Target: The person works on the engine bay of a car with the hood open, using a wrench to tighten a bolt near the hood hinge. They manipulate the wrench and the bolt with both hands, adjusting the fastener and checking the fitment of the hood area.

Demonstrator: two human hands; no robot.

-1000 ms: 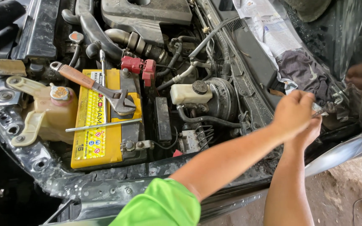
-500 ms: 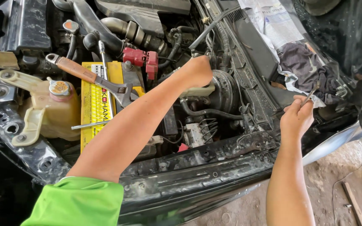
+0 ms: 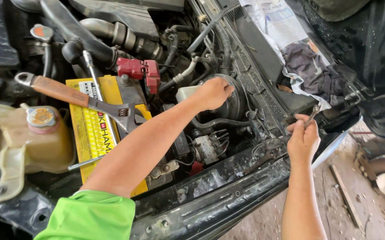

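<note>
Under the raised hood of a car, a person's left hand [image 3: 212,92] reaches deep into the engine bay [image 3: 228,200], fingers curled down over the round black brake booster [image 3: 232,104] beside the pale fluid reservoir [image 3: 185,92]; whether it grips anything cannot be told. At the bay's right edge, the right hand [image 3: 302,138] pinches a small metal wrench [image 3: 312,114] upright between thumb and fingers. Work looks to be midway: a red terminal cover [image 3: 137,70] sits at the back edge of the yellow battery [image 3: 96,133], and an orange-handled adjustable wrench [image 3: 81,100] lies across the battery's top with a thin rod-like tool [image 3: 92,73] beside it. A cream coolant tank [image 3: 41,138] stands at the bay's left edge, a dark rag [image 3: 310,71] on paper near the right rear corner. Bare dirt ground [image 3: 334,209] shows below the grimy front panel
</note>
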